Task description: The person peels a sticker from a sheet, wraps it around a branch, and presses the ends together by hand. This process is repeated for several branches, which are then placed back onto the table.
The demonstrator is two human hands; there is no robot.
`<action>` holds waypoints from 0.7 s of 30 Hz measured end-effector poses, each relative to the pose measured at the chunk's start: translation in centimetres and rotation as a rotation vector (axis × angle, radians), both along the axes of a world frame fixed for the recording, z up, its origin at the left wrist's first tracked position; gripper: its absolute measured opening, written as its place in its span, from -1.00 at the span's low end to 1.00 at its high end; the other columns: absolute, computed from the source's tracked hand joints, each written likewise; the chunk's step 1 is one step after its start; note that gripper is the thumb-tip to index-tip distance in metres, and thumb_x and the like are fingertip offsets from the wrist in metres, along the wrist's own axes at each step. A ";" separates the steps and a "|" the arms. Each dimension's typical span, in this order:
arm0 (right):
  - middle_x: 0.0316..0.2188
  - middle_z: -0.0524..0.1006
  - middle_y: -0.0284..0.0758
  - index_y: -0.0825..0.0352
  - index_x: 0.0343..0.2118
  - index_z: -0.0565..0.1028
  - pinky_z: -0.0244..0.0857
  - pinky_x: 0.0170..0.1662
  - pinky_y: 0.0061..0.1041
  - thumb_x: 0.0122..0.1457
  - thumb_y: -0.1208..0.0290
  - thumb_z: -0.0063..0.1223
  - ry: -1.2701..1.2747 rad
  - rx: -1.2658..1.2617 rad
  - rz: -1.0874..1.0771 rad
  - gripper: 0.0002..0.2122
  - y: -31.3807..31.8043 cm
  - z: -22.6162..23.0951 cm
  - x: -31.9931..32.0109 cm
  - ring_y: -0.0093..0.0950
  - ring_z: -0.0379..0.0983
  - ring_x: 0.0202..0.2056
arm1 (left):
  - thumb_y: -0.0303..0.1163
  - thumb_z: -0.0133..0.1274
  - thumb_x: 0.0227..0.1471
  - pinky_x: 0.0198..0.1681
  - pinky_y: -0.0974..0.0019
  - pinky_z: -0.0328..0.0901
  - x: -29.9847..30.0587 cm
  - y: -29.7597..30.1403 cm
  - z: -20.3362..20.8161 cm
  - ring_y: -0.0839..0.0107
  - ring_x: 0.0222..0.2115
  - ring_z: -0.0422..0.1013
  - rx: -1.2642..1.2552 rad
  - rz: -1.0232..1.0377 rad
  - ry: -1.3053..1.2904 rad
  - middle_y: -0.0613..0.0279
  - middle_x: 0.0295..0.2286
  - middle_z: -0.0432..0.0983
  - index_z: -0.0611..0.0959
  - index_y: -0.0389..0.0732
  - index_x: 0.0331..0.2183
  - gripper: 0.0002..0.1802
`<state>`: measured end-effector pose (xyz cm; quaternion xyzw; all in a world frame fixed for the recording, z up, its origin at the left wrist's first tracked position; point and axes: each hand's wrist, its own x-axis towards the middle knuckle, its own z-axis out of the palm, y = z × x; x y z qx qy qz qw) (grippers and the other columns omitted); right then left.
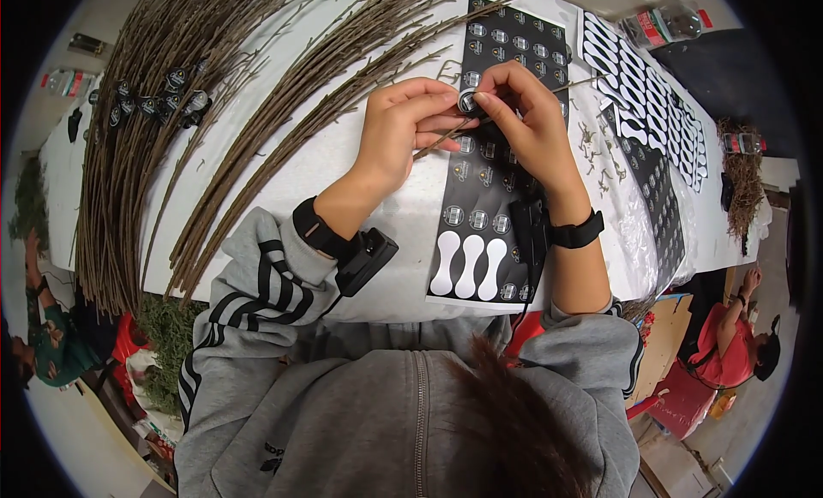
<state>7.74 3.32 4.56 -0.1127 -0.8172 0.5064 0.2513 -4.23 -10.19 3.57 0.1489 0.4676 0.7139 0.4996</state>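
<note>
Pinched between both thumbs & forefingers: a small round sticker [468, 101], left hand [396, 131] also clamped on a thin brown twig [439, 141] running out to 8 o'clock, right hand [525, 121] closed on sticker from 3 o'clock side. Held just above black sticker sheet [480, 168] on white table [343, 164], approx at sheet's upper half. Big fan of twig bundles [171, 112] at 10 o'clock, more sheets [651, 95] at 2 o'clock, well apart from hands.

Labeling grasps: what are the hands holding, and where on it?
Both hands, left hand and right hand, pinch a small round sticker by its edges, around a thin brown twig near its middle.
</note>
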 end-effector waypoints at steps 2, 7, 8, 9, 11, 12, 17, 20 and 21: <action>-0.45 0.40 -0.39 0.42 -0.38 0.44 0.24 -0.37 -0.69 0.10 0.57 0.06 -0.011 0.005 -0.003 -0.94 0.0 0.1 0.0 -0.64 0.35 -0.43 | -0.47 -0.06 0.05 -0.46 0.38 0.45 0.0 0.0 0.1 0.18 -0.33 0.55 0.000 0.002 -0.006 -0.03 -0.37 0.54 0.54 -0.44 -0.30 -0.78; -0.42 0.37 -0.46 0.41 -0.35 0.41 0.20 -0.31 -0.74 0.14 0.56 0.04 -0.043 -0.006 0.016 -0.93 0.0 0.2 0.2 -0.71 0.29 -0.39 | -0.45 -0.06 0.07 -0.47 0.39 0.45 0.1 0.0 0.2 0.19 -0.33 0.55 -0.010 0.009 -0.005 -0.03 -0.36 0.54 0.53 -0.45 -0.26 -0.74; -0.42 0.37 -0.47 0.41 -0.35 0.41 0.20 -0.31 -0.74 0.14 0.56 0.04 -0.043 -0.009 0.013 -0.93 0.0 0.2 0.2 -0.71 0.29 -0.39 | -0.44 -0.06 0.08 -0.47 0.39 0.45 0.2 0.0 0.2 0.20 -0.33 0.55 -0.016 0.011 0.001 -0.03 -0.35 0.54 0.53 -0.46 -0.25 -0.74; -0.43 0.38 -0.47 0.41 -0.36 0.41 0.20 -0.31 -0.74 0.14 0.56 0.04 -0.043 -0.012 0.011 -0.93 0.0 0.2 0.2 -0.71 0.29 -0.40 | -0.44 -0.06 0.08 -0.47 0.39 0.45 0.2 0.0 0.2 0.20 -0.33 0.55 -0.015 0.011 0.001 -0.03 -0.35 0.54 0.53 -0.46 -0.25 -0.74; -0.43 0.38 -0.47 0.41 -0.36 0.41 0.20 -0.32 -0.74 0.14 0.56 0.04 -0.043 -0.015 0.009 -0.93 -0.1 0.3 0.1 -0.71 0.29 -0.40 | -0.44 -0.05 0.08 -0.47 0.40 0.44 0.2 0.0 0.3 0.21 -0.33 0.55 -0.022 0.010 0.013 -0.03 -0.34 0.54 0.53 -0.45 -0.24 -0.73; -0.44 0.38 -0.47 0.41 -0.36 0.41 0.20 -0.32 -0.74 0.13 0.56 0.05 -0.042 -0.016 0.007 -0.93 -0.1 0.3 0.1 -0.71 0.28 -0.40 | -0.43 -0.04 0.08 -0.48 0.40 0.44 0.2 0.0 0.3 0.22 -0.33 0.55 -0.025 0.009 0.018 -0.03 -0.34 0.54 0.53 -0.45 -0.23 -0.73; -0.44 0.38 -0.48 0.40 -0.36 0.42 0.19 -0.34 -0.75 0.13 0.56 0.06 -0.041 -0.022 -0.006 -0.93 -0.1 0.2 0.1 -0.72 0.28 -0.42 | -0.40 -0.03 0.10 -0.48 0.43 0.44 0.3 0.1 0.2 0.25 -0.33 0.55 -0.016 0.003 0.033 -0.02 -0.34 0.54 0.53 -0.45 -0.22 -0.72; -0.45 0.38 -0.48 0.40 -0.36 0.42 0.19 -0.35 -0.75 0.13 0.56 0.06 -0.039 -0.021 -0.017 -0.93 -0.1 0.1 0.0 -0.72 0.28 -0.43 | -0.38 -0.03 0.11 -0.50 0.45 0.43 0.3 0.2 0.0 0.26 -0.33 0.55 -0.016 0.005 0.057 -0.02 -0.33 0.54 0.54 -0.44 -0.23 -0.71; -0.44 0.38 -0.48 0.40 -0.37 0.42 0.19 -0.35 -0.75 0.12 0.56 0.06 -0.037 -0.018 -0.023 -0.93 -0.1 0.1 0.0 -0.72 0.28 -0.43 | -0.38 -0.03 0.11 -0.50 0.45 0.43 0.3 0.2 0.0 0.26 -0.33 0.55 -0.014 0.005 0.059 -0.02 -0.33 0.54 0.54 -0.44 -0.23 -0.71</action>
